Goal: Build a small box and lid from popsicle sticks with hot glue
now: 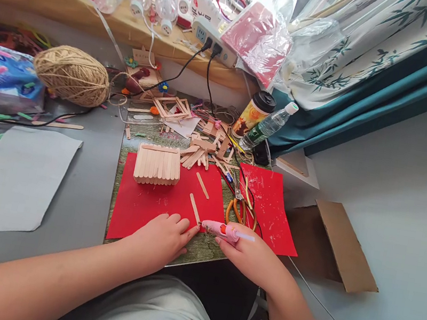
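My left hand (164,236) rests at the front edge of the red sheet (141,208), its index fingertip pressing on the near end of a popsicle stick (195,208). The other fingers are bent and the thumb lies lower, apart. In my right hand (254,250) is a pink glue gun (221,230), with a pale glue stick (245,236) jutting from its back. Its nozzle points left, close to the same stick end. A second popsicle stick (202,185) lies loose on the red sheet. Behind it stands a small box of popsicle sticks (158,166).
Orange-handled scissors (239,204) lie beyond the glue gun, near another red sheet (271,207). Loose sticks (198,155) pile up behind. A water bottle (269,125) and a lidded cup (254,113) stand at the back. Twine (72,74) sits left; black cords (210,81) hang from a power strip (212,41).
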### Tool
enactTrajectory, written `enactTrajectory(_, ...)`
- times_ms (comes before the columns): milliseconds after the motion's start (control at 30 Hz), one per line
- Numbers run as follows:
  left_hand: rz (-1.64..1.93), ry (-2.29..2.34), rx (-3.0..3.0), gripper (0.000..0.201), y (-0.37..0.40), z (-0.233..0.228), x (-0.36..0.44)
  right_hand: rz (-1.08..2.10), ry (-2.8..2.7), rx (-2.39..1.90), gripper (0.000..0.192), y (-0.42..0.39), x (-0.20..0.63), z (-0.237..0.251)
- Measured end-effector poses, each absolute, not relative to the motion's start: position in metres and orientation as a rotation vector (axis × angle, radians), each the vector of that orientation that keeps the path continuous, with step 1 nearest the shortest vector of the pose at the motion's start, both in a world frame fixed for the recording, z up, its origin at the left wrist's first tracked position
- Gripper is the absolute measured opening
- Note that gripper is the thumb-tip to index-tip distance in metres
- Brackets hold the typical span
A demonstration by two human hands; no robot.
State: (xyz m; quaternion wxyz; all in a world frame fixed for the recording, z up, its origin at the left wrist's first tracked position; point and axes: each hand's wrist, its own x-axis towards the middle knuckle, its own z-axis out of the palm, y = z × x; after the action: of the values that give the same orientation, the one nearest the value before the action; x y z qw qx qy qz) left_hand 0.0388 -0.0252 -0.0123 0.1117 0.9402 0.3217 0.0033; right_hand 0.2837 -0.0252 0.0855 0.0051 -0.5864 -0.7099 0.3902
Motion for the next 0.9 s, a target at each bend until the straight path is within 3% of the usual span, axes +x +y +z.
enactTrajectory(900,-0.024,0.937,2.718,0.054,-0.023,-0.003,0.04,1.28,-2.209,-1.733,0.041,-0.022,0.284,0.085)
